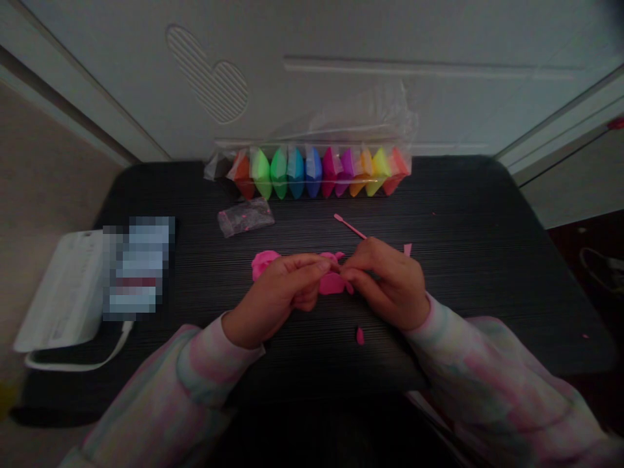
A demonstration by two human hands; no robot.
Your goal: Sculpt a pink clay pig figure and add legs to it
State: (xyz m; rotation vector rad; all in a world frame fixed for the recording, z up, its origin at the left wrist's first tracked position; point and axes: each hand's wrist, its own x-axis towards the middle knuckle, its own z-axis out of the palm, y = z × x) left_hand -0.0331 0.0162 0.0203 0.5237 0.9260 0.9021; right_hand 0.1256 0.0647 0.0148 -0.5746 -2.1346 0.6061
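My left hand (285, 292) and my right hand (387, 283) meet over the middle of the dark table, fingertips pinched together and almost touching. Whatever lies between the fingertips is too small to make out. Beneath them a flat pink clay shape (331, 283) rests on the table, partly covered by the fingers. A lump of pink clay (264, 262) sits behind my left hand. Just beyond my right hand lies a thin pink modelling tool (350, 226), its near end hidden. Closer to me is a small dark pink piece of clay (359, 335).
A clear plastic pack of coloured clay (305, 174) stands along the back edge. In front of it lies a crumpled clear bag (246, 218). At left are a white box-shaped device (63, 289) with a cable (110, 354) and a blurred-out phone (141, 266). A pink scrap (407, 249) lies at right.
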